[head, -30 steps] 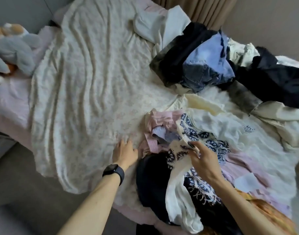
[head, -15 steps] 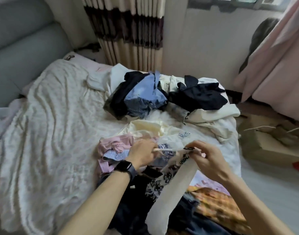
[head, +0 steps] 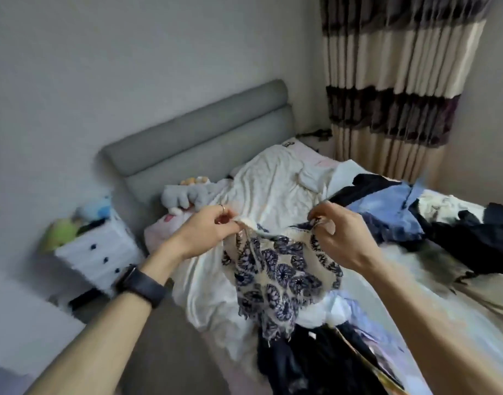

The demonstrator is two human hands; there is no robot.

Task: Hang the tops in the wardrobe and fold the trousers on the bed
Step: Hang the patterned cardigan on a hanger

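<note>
A cream top with a dark blue flower print hangs in the air above the bed. My left hand pinches its upper left edge and my right hand pinches its upper right edge, spreading it between them. Its lower hem dangles over a heap of dark clothes at the bed's near edge. A second pile with a black garment, a light blue shirt and more dark clothes lies on the bed's right side. No wardrobe is in view.
A grey padded headboard backs the bed. Soft toys lie by the pillow. A white bedside drawer chest with toys on top stands at the left. A striped curtain hangs at the back right. Grey floor lies left of the bed.
Both hands have lifted the printed top off the pile and raised it, now held spread between them. The view has swung left and up towards the headboard.
</note>
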